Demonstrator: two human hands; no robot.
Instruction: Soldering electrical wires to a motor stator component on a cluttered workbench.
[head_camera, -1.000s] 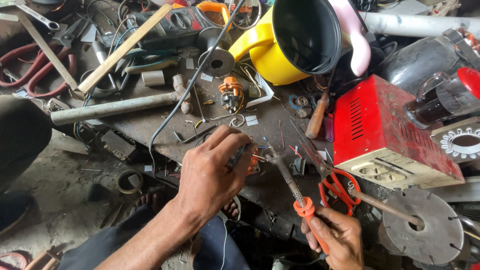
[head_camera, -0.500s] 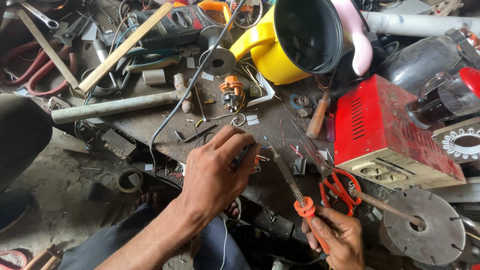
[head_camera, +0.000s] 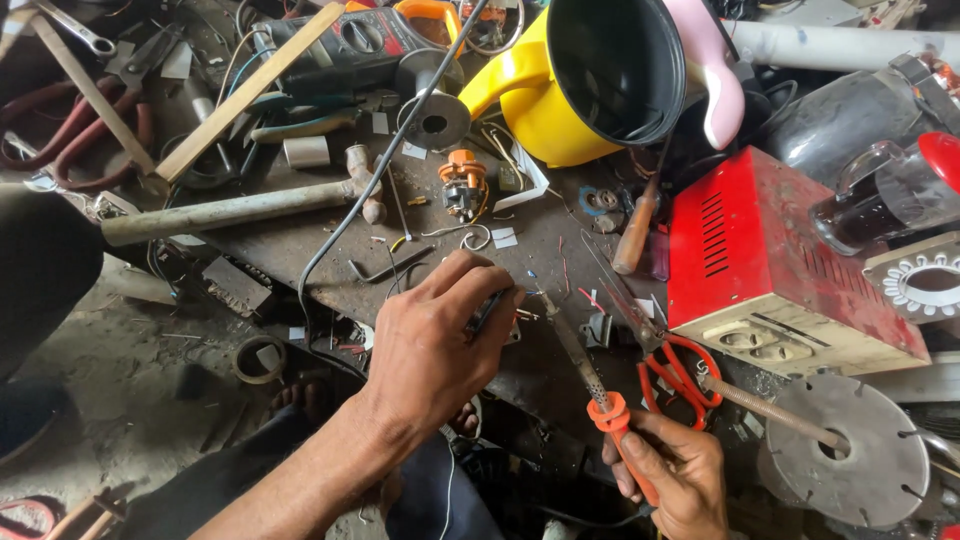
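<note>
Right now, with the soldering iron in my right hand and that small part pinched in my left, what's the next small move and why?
Probably swing the soldering iron tip left, toward the small dark part that your left hand pinches on the bench. Your right hand grips the orange handle, but the tip sits apart from the part, not touching it. The exact joint is hidden under your fingers.

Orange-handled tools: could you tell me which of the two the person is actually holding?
The soldering iron, with its orange collar and handle in the right hand. The orange-handled scissors lie untouched on the bench beside it.
</note>
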